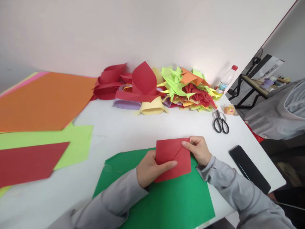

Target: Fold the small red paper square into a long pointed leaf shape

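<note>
A folded red paper (172,157) is held just above a green sheet (166,197) near the table's front edge. My left hand (150,168) grips its left side, thumb lying across the front of the paper. My right hand (199,149) pinches the upper right corner, fingers pressed on a diagonal fold. Grey sleeves cover both forearms.
A heap of folded paper shapes (162,89) in red, yellow, lime and orange lies at the back. Orange (40,101), lime (76,136) and red sheets (26,162) lie at the left. Black scissors (220,122), a plastic bottle (226,79) and a dark phone (249,168) are at the right.
</note>
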Tool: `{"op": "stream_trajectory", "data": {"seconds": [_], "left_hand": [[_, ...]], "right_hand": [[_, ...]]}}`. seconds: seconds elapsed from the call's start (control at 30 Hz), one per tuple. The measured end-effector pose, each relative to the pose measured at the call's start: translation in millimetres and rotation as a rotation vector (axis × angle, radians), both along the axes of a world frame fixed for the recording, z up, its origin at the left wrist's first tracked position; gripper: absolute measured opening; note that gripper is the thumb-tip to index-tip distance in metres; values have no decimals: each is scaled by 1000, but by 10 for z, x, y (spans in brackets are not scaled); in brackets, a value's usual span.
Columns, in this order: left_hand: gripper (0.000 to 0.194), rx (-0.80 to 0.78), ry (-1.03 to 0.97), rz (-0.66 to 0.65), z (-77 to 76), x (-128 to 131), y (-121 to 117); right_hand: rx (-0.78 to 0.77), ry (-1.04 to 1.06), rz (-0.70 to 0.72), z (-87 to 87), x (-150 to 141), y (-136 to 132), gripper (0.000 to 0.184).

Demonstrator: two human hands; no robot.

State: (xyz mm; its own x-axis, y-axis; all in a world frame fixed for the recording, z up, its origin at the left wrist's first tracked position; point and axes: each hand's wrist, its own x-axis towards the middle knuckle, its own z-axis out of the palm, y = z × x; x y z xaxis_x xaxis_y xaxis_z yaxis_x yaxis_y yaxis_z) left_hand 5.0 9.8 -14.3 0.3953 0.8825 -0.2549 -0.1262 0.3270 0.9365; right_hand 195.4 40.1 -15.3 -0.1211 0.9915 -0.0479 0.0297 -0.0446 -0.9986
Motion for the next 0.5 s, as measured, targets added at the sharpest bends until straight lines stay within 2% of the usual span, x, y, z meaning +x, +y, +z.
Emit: {"op": "stream_trajectory", "data": {"seconds": [0.2, 0.37, 0.5], "left_hand": [[34, -37, 12, -17, -6, -3, 12], [33, -107, -17, 28, 47, 10, 12], [32, -135, -22, 58, 60, 10, 6]], "right_hand": [[-144, 131, 166, 69, -44, -45, 32], [-139, 160, 120, 3, -31, -31, 32], [-142, 164, 101, -59, 14, 14, 45]]}}
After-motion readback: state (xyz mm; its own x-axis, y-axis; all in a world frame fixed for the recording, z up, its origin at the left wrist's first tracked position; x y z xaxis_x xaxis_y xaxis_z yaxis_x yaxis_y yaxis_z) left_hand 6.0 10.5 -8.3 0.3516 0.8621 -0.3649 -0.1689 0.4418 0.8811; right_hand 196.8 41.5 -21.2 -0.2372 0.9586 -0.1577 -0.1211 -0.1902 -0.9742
